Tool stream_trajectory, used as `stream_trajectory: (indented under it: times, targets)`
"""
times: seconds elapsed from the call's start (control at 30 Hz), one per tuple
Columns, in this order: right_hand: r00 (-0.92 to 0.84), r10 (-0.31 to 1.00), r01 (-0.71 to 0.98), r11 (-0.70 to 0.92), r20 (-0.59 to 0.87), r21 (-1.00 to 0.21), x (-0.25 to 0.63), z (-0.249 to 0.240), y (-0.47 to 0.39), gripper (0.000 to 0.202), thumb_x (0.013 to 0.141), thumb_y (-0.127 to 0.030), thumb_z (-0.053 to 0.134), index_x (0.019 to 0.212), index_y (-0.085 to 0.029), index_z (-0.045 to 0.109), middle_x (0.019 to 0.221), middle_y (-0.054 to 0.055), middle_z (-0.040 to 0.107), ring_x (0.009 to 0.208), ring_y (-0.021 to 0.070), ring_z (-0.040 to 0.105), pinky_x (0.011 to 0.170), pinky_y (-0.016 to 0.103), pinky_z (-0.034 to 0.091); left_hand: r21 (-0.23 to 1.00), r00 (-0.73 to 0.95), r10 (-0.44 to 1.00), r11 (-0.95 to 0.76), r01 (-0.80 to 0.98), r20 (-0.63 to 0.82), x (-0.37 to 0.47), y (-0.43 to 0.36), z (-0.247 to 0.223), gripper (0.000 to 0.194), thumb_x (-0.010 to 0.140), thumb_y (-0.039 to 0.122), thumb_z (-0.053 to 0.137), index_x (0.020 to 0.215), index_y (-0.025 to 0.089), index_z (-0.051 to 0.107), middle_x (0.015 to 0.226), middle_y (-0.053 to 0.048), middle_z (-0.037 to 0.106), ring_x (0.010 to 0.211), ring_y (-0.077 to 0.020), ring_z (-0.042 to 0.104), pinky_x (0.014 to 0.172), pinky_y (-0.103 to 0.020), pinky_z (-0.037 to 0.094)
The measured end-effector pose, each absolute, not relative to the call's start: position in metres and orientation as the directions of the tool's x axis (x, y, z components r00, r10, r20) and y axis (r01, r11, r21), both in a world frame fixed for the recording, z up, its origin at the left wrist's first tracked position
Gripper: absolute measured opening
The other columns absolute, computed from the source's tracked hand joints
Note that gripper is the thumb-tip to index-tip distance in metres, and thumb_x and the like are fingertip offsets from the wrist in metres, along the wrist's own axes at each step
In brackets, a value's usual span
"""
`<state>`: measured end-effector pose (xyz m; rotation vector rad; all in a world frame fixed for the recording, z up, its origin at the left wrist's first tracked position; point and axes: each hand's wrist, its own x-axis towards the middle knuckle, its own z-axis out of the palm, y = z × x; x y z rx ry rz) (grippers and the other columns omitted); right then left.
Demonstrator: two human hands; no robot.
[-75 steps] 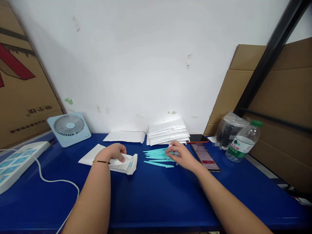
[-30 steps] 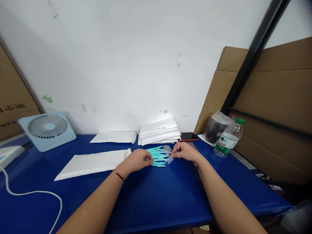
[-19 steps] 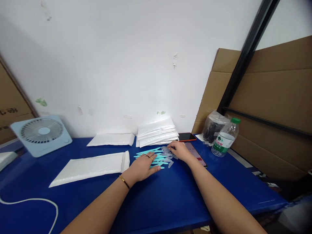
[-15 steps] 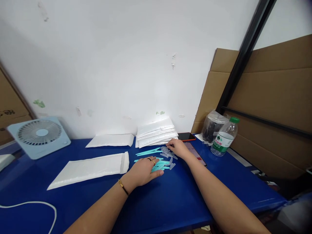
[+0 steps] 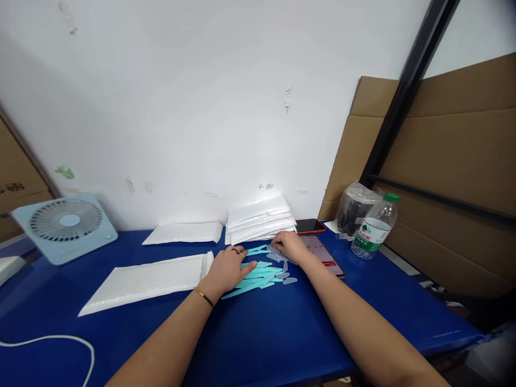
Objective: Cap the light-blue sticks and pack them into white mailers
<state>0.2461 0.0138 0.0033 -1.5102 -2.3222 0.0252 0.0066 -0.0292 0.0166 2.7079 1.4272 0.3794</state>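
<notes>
Several slim turquoise sticks [image 5: 258,278], shaped like eyebrow razors, lie loosely piled on the blue table. Translucent caps [image 5: 289,280] are scattered at their right ends. My left hand [image 5: 230,270] rests over the left ends of the farther sticks, fingers stretched out and thumb apart; its fingertips touch sticks at the back. My right hand [image 5: 291,247] is at the far caps with its fingers bent and pinched together. Whatever lies between those fingertips is too small to make out.
White padded envelopes [image 5: 260,217] are stacked by the wall; a single envelope [image 5: 145,279] lies left of my hands. A lit phone [image 5: 325,255], a dark phone [image 5: 310,226] and a water bottle [image 5: 373,231] are on the right. A fan [image 5: 66,226] stands left.
My left hand has shifted left and slightly back, uncovering more of the turquoise sticks, which now lie more spread out. My right hand has barely moved among the caps.
</notes>
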Motion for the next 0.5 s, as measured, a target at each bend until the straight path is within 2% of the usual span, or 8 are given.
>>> stream_trajectory:
  times: [0.27, 0.5]
  targets:
    - [-0.397, 0.851, 0.854, 0.48, 0.344, -0.201, 0.246, -0.002, 0.017, 0.021, 0.076, -0.016, 0.051, 0.085, -0.021, 0.069, 0.089, 0.005, 0.067, 0.083, 0.0161, 0.058, 0.077, 0.024, 0.04, 0.244, 0.558, 0.806, -0.592, 0.768, 0.198, 0.002, -0.023, 0.012, 0.064, 0.083, 0.061, 0.024, 0.118, 0.016, 0.055, 0.118, -0.01, 0.055, 0.109, -0.025, 0.047, 0.092, -0.033, 0.036]
    - [-0.403, 0.844, 0.811, 0.509, 0.354, -0.29, 0.24, -0.006, 0.021, 0.016, 0.075, -0.018, 0.055, 0.081, -0.021, 0.07, 0.083, 0.004, 0.067, 0.077, 0.0162, 0.06, 0.071, 0.023, 0.043, 0.271, 0.617, 0.764, -0.645, 0.714, 0.192, 0.002, -0.022, 0.01, 0.064, 0.083, 0.061, 0.026, 0.124, 0.017, 0.049, 0.126, -0.008, 0.051, 0.117, -0.0238, 0.041, 0.097, -0.033, 0.031]
